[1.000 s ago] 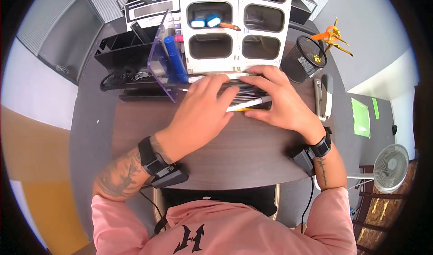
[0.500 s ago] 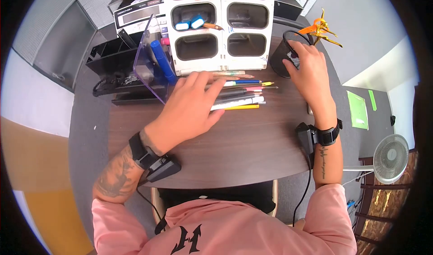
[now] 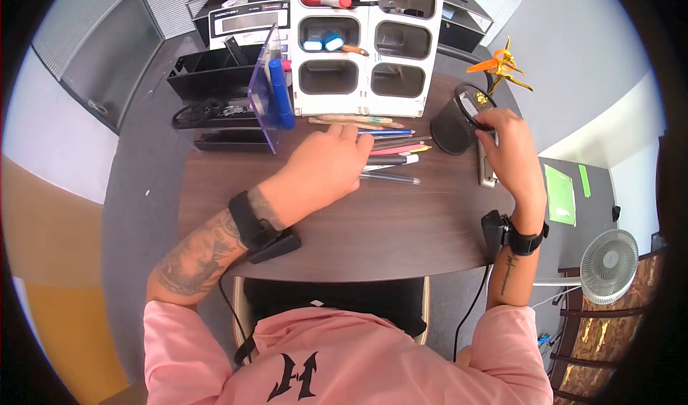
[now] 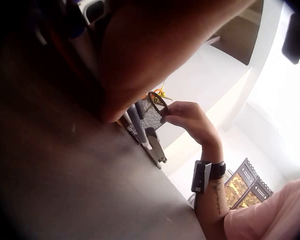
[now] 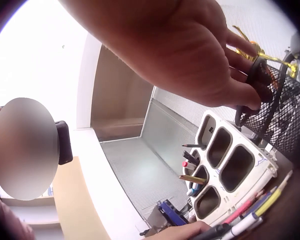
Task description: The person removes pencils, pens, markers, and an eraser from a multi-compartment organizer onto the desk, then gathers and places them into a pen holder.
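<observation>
On the desk, a row of pens and pencils (image 3: 394, 149) lies in front of the white compartment organizer (image 3: 364, 111). My left hand (image 3: 319, 163) rests over their left ends, its fingers loosely bent and covering part of them. A clear-barrelled pen (image 3: 398, 179) lies nearest me. At the right, my right hand (image 3: 512, 154) pinches the rim of a black mesh pen cup (image 3: 450, 129), thumb on one side and fingers over the edge. The cup leans toward that hand. In the right wrist view the fingers hook over the mesh cup's rim (image 5: 250, 75).
A stapler (image 3: 487, 167) lies beside the cup, partly behind my right hand. Behind the cup stands a gold and orange figurine (image 3: 502, 68). Left of the organizer are a clear panel (image 3: 264, 97), a blue marker (image 3: 281, 93) and a black desk tray (image 3: 208, 82).
My right hand has left the pens, reached right to the mesh cup and gripped its rim; the cup now leans toward it. My left hand stays over the pens, which have shifted slightly.
</observation>
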